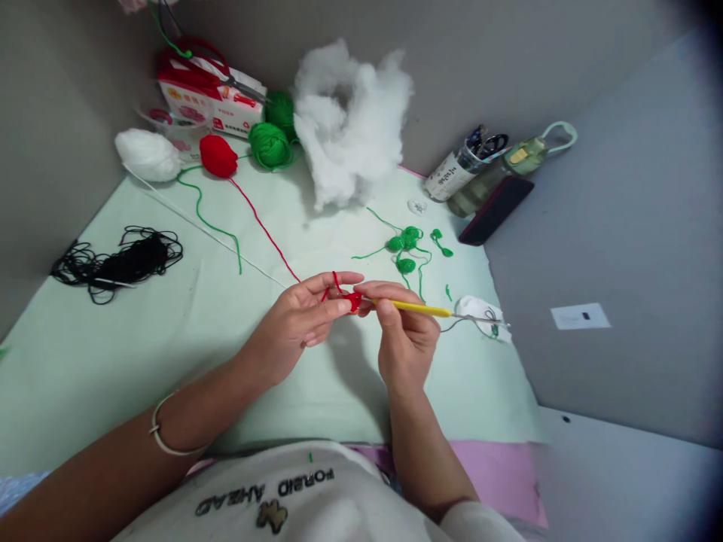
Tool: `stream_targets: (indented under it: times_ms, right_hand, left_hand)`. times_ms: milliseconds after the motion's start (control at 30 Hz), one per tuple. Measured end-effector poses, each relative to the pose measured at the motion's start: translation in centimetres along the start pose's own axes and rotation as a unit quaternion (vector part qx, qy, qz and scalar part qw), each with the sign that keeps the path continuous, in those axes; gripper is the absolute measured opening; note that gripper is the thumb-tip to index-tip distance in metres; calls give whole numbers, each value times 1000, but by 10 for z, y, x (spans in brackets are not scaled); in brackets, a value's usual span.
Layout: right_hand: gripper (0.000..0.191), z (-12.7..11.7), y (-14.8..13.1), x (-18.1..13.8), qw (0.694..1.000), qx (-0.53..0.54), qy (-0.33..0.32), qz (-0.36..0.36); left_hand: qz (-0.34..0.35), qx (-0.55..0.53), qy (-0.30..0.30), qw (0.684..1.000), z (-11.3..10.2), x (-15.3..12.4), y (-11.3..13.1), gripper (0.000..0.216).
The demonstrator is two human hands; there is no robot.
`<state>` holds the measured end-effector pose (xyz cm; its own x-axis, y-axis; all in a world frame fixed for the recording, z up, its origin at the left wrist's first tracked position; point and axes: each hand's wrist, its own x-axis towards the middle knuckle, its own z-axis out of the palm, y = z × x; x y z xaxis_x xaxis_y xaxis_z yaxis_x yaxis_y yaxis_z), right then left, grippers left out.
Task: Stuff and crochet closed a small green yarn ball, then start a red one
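A small red crochet piece [353, 302] is pinched in my left hand [299, 320], with red yarn looped over the index finger. That strand [264, 229] runs back to a red yarn ball [219, 156]. My right hand [411, 339] is closed on a crochet hook [415, 307] with a yellow handle and a metal shaft that sticks out to the right. The hook's left end meets the red piece; its very tip is hidden by the fingers and yarn.
White stuffing [361, 113] sits at the back, beside green yarn balls [271, 145] and white yarn [147, 154]. Black yarn [127, 263] lies left. Small green crochet pieces [405, 241] lie right, near a pen holder [452, 177], a bottle [523, 154] and a dark phone-like slab [497, 211].
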<state>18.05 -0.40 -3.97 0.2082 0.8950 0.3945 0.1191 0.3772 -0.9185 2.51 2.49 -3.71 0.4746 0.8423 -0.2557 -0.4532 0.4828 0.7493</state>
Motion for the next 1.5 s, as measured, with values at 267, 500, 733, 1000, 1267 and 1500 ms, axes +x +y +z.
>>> stream_targets:
  times_ms: [267,500,733,1000,1267,1500]
  right_hand:
    - [14,-4,-2,1,1000,5,31,-2]
    - [13,-2,2,2,999,40,-1,15]
    - [20,3,0,-4,981,-140,-9,-132]
    - [18,0,2,-1,990,-90,11,-110]
    - [23,-1,6,-3,980,-142,-15,-140]
    - [27,0,4,-7,969,-169,29,-178]
  left_hand:
    - [22,17,39,999,-2,-2,4,29]
    - [13,29,2,999,0,-2,-3,26]
    - [27,13,54,998,6,-1,-3,31]
    - [-51,-69,-19,996,1,2,-2,33]
    - [-12,-34,21,999,5,-1,-5,39]
    - [-71,-108,-9,992,1,2,-3,32]
